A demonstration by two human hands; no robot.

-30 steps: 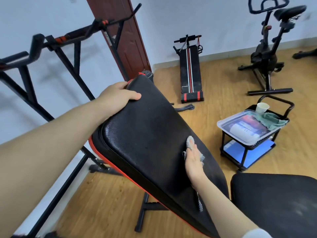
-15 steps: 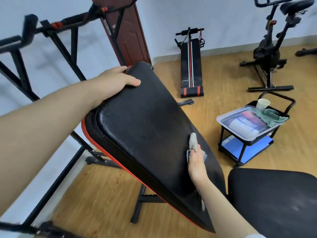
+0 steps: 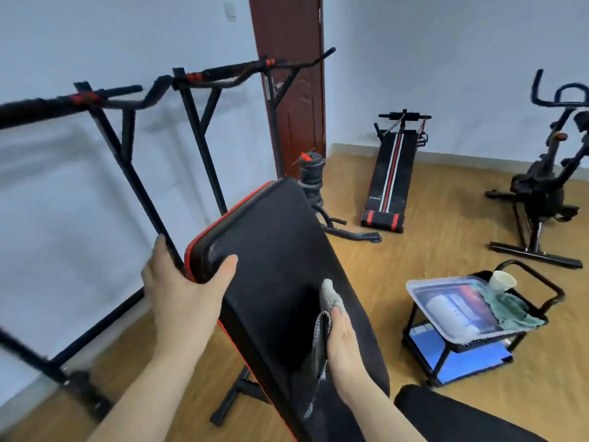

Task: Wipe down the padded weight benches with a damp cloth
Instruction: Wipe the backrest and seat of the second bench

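At 5 o'clock the black seat pad fills the near corner. Just beyond it the right hand lies on the inclined backrest pad, its fingers curled around a grey damp cloth pressed to the black surface, a loose tail hanging toward 6 o'clock. At 9 o'clock the left hand clamps the pad's red-trimmed edge, thumb on top. At 3 o'clock stands a small cart carrying a clear tray, a green rag and a paper cup. Farther off, a sit-up bench lies at 1 o'clock, an exercise bike at 2 o'clock, and a pull-up rack at 10 o'clock.
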